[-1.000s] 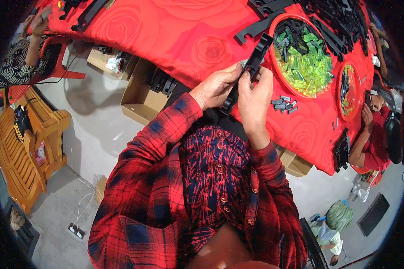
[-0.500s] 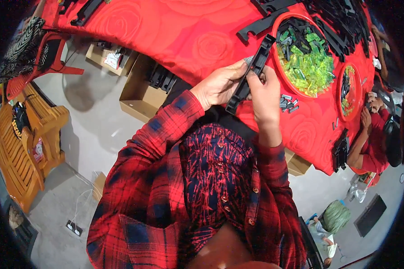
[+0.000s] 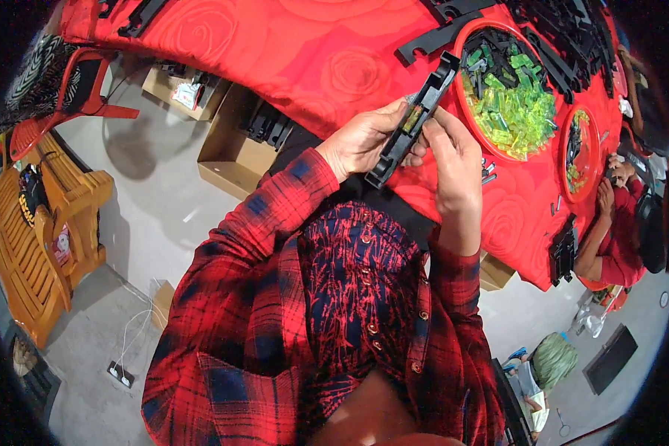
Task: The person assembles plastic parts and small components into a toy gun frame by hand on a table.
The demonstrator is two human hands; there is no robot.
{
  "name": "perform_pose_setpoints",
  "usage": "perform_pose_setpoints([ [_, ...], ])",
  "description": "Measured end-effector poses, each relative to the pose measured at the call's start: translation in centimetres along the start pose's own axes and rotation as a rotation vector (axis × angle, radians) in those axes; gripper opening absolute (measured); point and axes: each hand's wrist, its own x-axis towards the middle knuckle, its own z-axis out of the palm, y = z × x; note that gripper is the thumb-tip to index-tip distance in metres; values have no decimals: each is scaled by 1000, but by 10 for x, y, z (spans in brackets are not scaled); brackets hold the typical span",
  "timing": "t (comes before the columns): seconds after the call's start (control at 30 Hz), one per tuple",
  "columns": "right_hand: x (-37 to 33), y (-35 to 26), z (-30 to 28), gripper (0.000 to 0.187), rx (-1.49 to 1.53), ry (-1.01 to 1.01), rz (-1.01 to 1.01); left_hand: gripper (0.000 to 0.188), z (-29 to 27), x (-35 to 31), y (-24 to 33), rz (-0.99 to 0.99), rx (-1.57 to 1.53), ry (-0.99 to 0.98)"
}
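Over the table's near edge, my left hand [image 3: 361, 141] is closed round the middle of a long black plastic spirit level body [image 3: 422, 104], which slants up to the right. A small yellow-green piece shows in the body's middle slot. At the opposite long side, my right hand [image 3: 455, 152] is closed, its thumb and fingertips against the body. Whether a small piece is also pinched there is hidden. Just beyond it stands a round red tray [image 3: 464, 123] of yellow-green clear vials [image 3: 509, 119] and small black pieces [image 3: 498, 63]. Small grey-black pieces [image 3: 487, 172] lie beside my right wrist.
More black bodies [image 3: 550, 63] are heaped at the far right of the red tablecloth [image 3: 312, 67]. A second red tray [image 3: 593, 160] stands near a co-worker's hands [image 3: 608, 195]. Cardboard boxes [image 3: 227, 167] with black parts sit below the table, left. A wooden chair [image 3: 44, 245] is further left.
The level body has turned slightly, so its slot and the yellow-green piece now show. My right hand has shifted right and its thumb has come off the body's face to its side.
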Motion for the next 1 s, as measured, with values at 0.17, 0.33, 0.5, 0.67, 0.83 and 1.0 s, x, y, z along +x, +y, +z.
perform_pose_setpoints([
  [0.17, -4, 7, 2, 29, 18, -7, -58, 48, 0, -5, -1, 18, 54, 57],
  [0.33, -9, 8, 10, 31, -61, 75, -73, 52, 2, -3, -2, 53, 90, -15],
  [0.5, 3, 32, 5, 35, -324, 177, -277, 55, 11, -1, -6, 125, 242, 78],
  [0.67, 11, 39, 1, 24, -435, 204, -237, 56, 16, -2, -8, 132, 332, 151],
  [0.83, 7, 26, 1, 23, -258, 107, -28, 56, 14, -8, -4, 54, 290, 152],
  [1.0, 7, 23, -2, 23, -136, -22, -6, 55, 16, -15, 2, 6, 287, 58],
])
